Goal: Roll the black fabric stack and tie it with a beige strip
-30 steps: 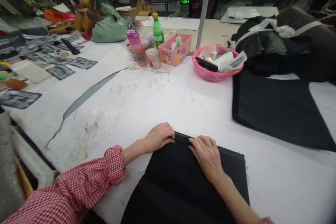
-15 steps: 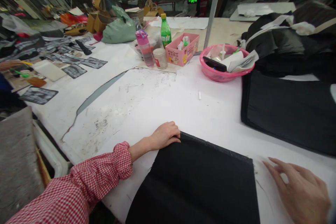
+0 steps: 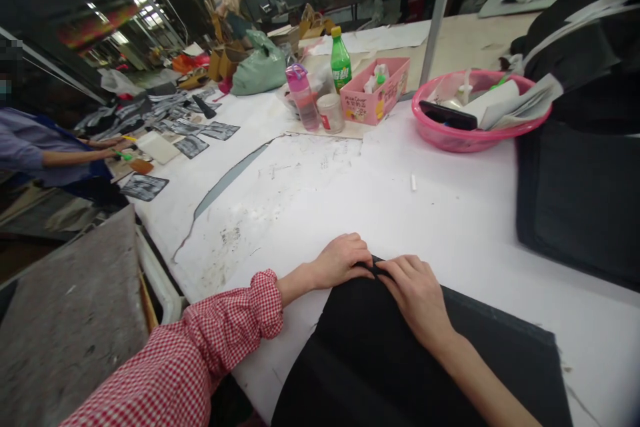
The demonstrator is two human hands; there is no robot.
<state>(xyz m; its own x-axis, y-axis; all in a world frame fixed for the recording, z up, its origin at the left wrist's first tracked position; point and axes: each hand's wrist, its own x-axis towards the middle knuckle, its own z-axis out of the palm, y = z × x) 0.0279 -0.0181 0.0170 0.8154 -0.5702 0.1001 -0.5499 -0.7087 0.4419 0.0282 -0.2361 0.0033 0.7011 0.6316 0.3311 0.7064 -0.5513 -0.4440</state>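
Observation:
A black fabric panel (image 3: 400, 353) lies on the white-covered table, with a narrow strip along its far edge. My left hand (image 3: 345, 260), below a red-and-white checked sleeve, pinches that edge near its left corner. Close beside it, my right hand (image 3: 417, 293) grips the same edge between thumb and fingers, its forearm crossing over the panel. The edge is raised a little between the two hands. The panel's near end runs out of view at the bottom.
On the white-covered table (image 3: 310, 213) lies a small white stick (image 3: 413, 183). Farther back are a pink basin (image 3: 475, 140), a pink box (image 3: 373, 103), a green bottle (image 3: 341, 60) and a tumbler (image 3: 303, 100). Black fabric (image 3: 580, 193) is stacked at right. A co-worker (image 3: 45, 147) stands at left.
My right hand has moved left from beyond the panel's right side onto its far edge, next to my left hand, and closed there. The view has shifted left.

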